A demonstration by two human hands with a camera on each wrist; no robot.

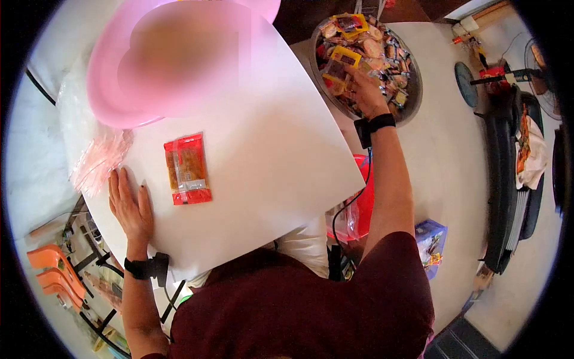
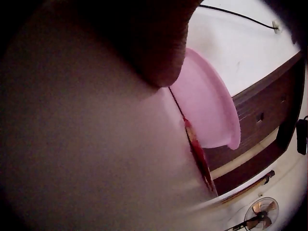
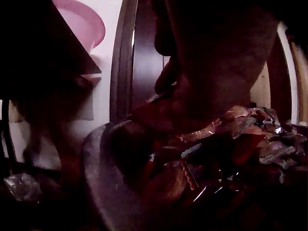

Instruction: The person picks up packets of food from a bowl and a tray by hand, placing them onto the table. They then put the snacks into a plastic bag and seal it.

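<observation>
My right hand (image 1: pixel 369 96) is over a large metal bowl (image 1: pixel 417 99) heaped with small wrapped snacks, its fingers pinching the edge of a yellow-edged snack packet (image 1: pixel 344 58). In the dim right wrist view, that hand (image 3: pixel 216 62) hangs low over the shiny wrappers (image 3: pixel 260 130). My left hand (image 1: pixel 133 209) rests flat on the white table (image 1: pixel 257 179), fingers straight, fingertips at a bundle of pinkish clear plastic sleeves (image 1: pixel 103 158). To its right lies a red snack packet (image 1: pixel 188 169) with a clear middle, seen edge-on in the left wrist view.
A big pink basin (image 1: pixel 104 90) stands at the table's far left; what is above it is blurred. A red tub (image 1: pixel 363 203) sits below the table's right edge, and a blue box (image 1: pixel 431 239) on the floor. Orange chairs (image 1: pixel 57 269) are at left, a fan (image 2: pixel 261 215) farther off.
</observation>
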